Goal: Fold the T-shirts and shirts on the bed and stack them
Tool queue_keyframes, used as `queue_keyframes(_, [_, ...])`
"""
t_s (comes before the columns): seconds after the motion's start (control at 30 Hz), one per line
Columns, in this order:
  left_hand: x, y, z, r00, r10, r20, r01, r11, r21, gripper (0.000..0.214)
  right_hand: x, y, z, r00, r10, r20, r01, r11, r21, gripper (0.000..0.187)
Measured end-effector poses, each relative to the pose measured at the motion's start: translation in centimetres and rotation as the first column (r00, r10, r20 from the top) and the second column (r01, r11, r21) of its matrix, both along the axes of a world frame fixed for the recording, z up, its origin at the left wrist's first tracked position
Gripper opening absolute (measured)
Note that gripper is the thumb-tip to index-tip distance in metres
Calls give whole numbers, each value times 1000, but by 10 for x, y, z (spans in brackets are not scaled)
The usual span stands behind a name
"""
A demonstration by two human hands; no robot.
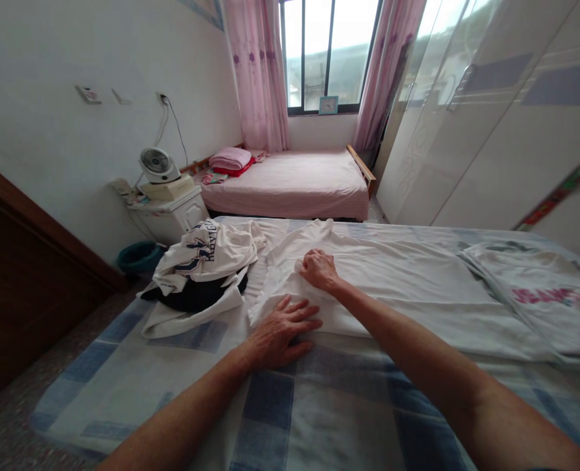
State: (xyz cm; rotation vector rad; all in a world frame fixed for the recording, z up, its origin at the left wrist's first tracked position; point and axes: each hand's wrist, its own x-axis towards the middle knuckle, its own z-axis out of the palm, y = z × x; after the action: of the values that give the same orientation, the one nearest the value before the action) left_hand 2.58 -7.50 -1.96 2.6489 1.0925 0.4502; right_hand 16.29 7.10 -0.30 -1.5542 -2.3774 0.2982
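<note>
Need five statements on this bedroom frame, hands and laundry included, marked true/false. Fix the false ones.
1. The left hand has its fingers spread. True.
2. The right hand is held flat, fingers straight. False: the right hand has curled fingers, at the white garment.
3. The black cloth is fully uncovered. False: a printed shirt lies partly over the black cloth.
4. The fan stands on a box on the cabinet. True.
5. The curtains are drawn across the window. False: the curtains are parted and the window shows between them.
</note>
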Motion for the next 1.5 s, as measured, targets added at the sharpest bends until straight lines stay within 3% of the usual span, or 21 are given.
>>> queue_keyframes(0.17, [0,0,0,999,-41,2,41,999,-31,49,4,19,-3,993,-85,-79,81,995,-52,31])
queue_keyframes(0.4, [1,-3,5,1000,-18,7,18,998,-58,48,5,25,-7,982,-111,-152,99,992,-80,37])
queue_keyframes(0.5, [2,-3,5,1000,-9,8,9,999,-48,48,3,25,-7,984,-65,-167,51,995,-89,30])
queue_keyframes(0.6, [3,-5,6,1000,2,2,-2,998,-56,49,5,28,-4,979,-51,-195,37,997,-74,24])
queue_keyframes(0.73, [1,-8,7,1000,17,11,-16,998,-62,51,26,29,6,967,-79,-242,72,997,-37,36])
queue_keyframes(0.83, [1,-3,10,996,64,65,-62,997,-39,45,51,20,11,960,68,-270,-71,997,-2,37])
queue_keyframes(0.93, [2,14,15,977,137,163,-144,989,30,32,67,6,5,923,298,-243,-293,954,57,45])
queue_keyframes(1.0, [3,30,14,966,186,182,-204,975,88,30,70,-2,-3,918,355,-177,-343,934,96,47])
queue_keyframes(1.17, [3,54,-9,954,299,12,-297,939,172,42,72,-8,-15,941,326,-91,-313,941,132,21])
queue_keyframes(1.27, [2,55,-19,942,320,-104,-300,938,174,53,85,-4,-14,979,165,-119,-147,978,145,17])
queue_keyframes(1.37, [3,52,-18,921,352,-164,-327,931,162,54,99,-1,-15,981,-6,-192,30,992,120,18])
queue_keyframes(1.5, [6,51,-11,901,382,-205,-356,922,154,53,104,-9,-20,963,79,-257,-56,994,95,23])
